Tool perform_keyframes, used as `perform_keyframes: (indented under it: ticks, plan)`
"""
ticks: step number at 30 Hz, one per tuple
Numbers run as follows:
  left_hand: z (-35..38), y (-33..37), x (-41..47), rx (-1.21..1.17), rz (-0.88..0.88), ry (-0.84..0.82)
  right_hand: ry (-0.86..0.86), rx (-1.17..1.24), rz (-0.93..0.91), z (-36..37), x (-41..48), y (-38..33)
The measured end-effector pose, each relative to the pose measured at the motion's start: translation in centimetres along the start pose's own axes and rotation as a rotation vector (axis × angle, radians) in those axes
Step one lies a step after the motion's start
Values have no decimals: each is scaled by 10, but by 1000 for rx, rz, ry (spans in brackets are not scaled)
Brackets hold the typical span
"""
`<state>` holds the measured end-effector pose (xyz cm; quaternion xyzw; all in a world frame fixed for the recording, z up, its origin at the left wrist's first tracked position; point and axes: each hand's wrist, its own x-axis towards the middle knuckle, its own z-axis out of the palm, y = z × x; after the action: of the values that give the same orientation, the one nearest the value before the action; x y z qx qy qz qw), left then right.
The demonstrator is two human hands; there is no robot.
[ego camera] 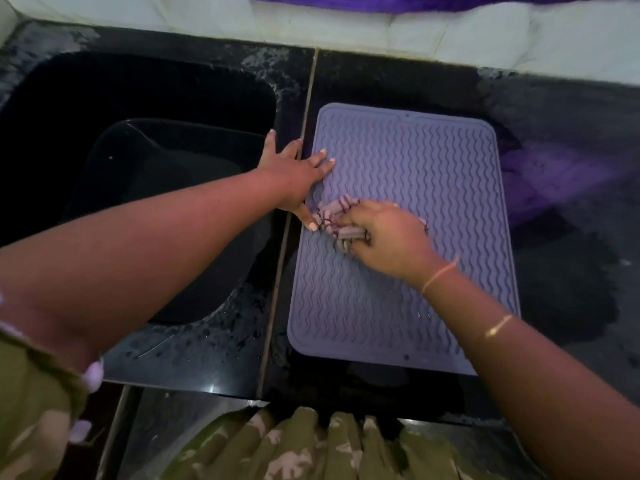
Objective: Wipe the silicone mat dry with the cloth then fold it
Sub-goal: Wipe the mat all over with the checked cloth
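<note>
A lilac silicone mat (426, 188) with wavy ridges lies flat on the black counter, right of the sink. My right hand (388, 237) presses a small bunched pinkish cloth (337, 216) onto the mat's left-middle part; most of the cloth is hidden under the fingers. My left hand (298, 171) lies flat with fingers spread across the mat's left edge and the counter seam, thumb touching the cloth. Small water drops dot the mat's near half.
A black sink (145, 188) holding water lies to the left. The black counter (571, 271) is wet in patches. A white tiled wall (346, 22) runs along the back, with purple fabric (450, 0) above it.
</note>
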<state>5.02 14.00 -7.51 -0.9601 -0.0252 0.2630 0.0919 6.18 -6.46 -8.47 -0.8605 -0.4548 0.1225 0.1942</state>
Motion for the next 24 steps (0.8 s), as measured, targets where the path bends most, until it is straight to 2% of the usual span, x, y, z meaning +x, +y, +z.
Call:
perform_keyframes:
  ticks: [4, 6, 7, 9, 11, 14, 16, 18, 21, 24]
  plan:
    - [-4, 5, -5, 60, -16, 13, -114, 73, -1, -4, -31, -10]
    - [-7, 10, -10, 118, -15, 41, -206, 223, 62, -13, -30, -9]
    - [-6, 13, -13, 127, -4, 78, -207, 314, 109, -18, -27, -7]
    - [2, 18, -22, 47, 49, 186, -64, 395, 190, -28, -13, 0]
    - [16, 18, -33, -151, 108, 226, 83, 335, 245, -34, 7, 9]
    - [27, 13, -46, -384, 133, 69, 41, 72, 263, -27, 25, 9]
    - [28, 13, -45, -301, 149, 8, -52, -137, 242, -11, 21, 1]
    - [29, 15, -43, -142, 148, 24, -41, -280, 230, 6, 10, -10]
    - [33, 21, -43, -39, 143, 62, 36, -338, 174, 17, -11, -19]
    - [32, 23, -45, -22, 113, 74, 41, -310, 109, 24, -40, -27]
